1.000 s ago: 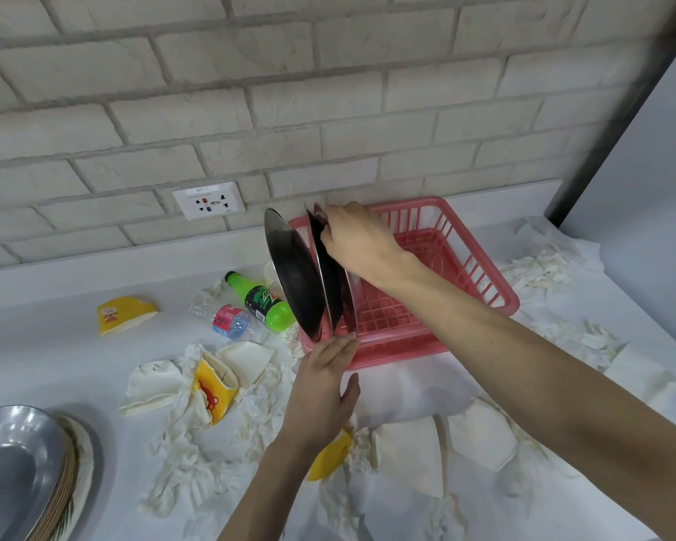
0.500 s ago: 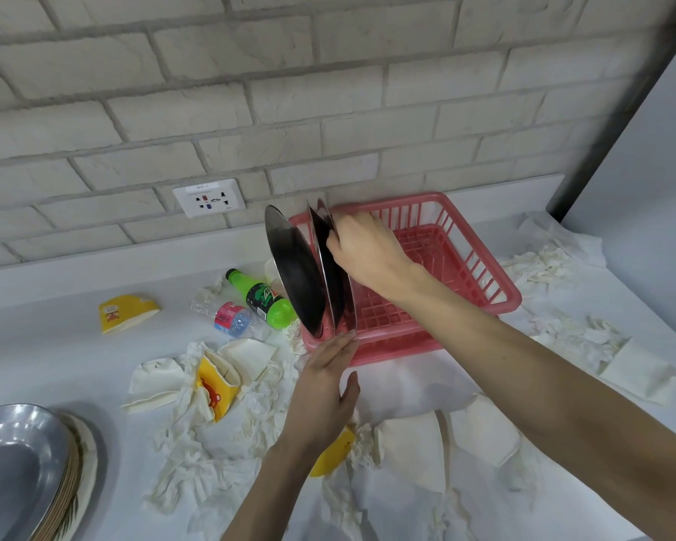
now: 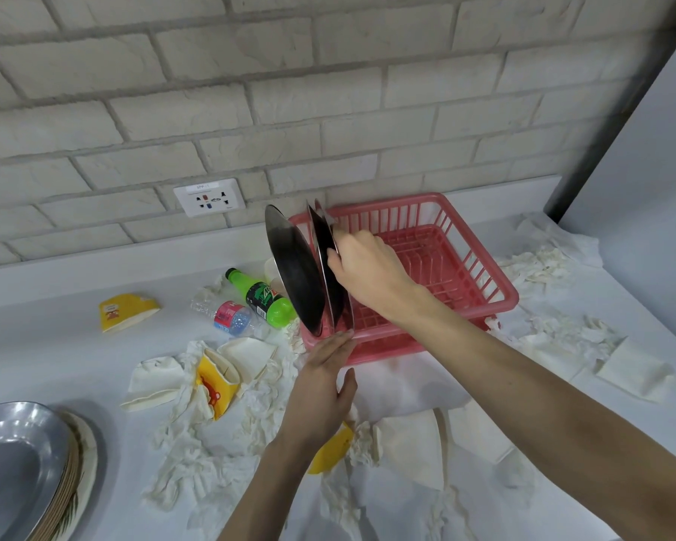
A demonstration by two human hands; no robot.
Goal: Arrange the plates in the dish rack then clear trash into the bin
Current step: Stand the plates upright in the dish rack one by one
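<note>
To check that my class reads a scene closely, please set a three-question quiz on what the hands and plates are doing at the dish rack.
1. True or false: the right hand grips a plate that stands on edge in the dish rack.
2. The left hand is: A, clenched in a fist; B, flat, with its fingertips at the rack's front rim; C, gripping a plate.
3. Fill in: the green bottle lies on the counter to the ___ of the rack.

Key: 1 true; 2 B; 3 left.
</note>
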